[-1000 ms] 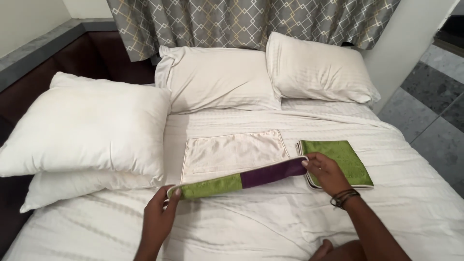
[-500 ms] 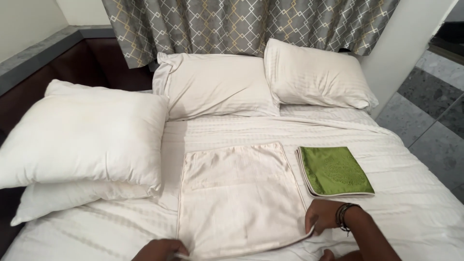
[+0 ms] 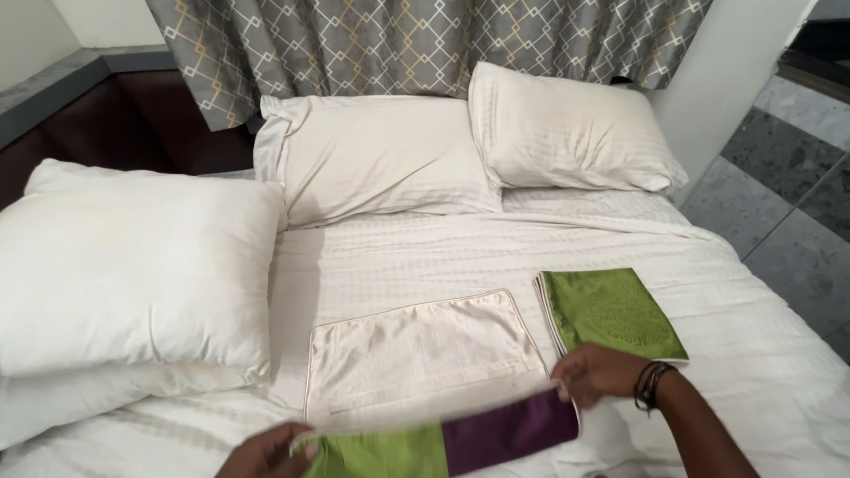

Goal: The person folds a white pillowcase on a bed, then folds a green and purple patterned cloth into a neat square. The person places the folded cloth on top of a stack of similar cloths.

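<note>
Head view: green-and-purple cloth (image 3: 443,443) runs left-right, just nearer than the cream cover (image 3: 421,350). Left hand (image 3: 266,453) pinches its green end, right hand (image 3: 602,372) pinches the purple end; both equally near.

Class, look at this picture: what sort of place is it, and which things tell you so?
Most likely a bedroom, perhaps a hotel room: a made bed with white pillows, patterned curtains behind, and a folded green cloth on the sheet.
</note>
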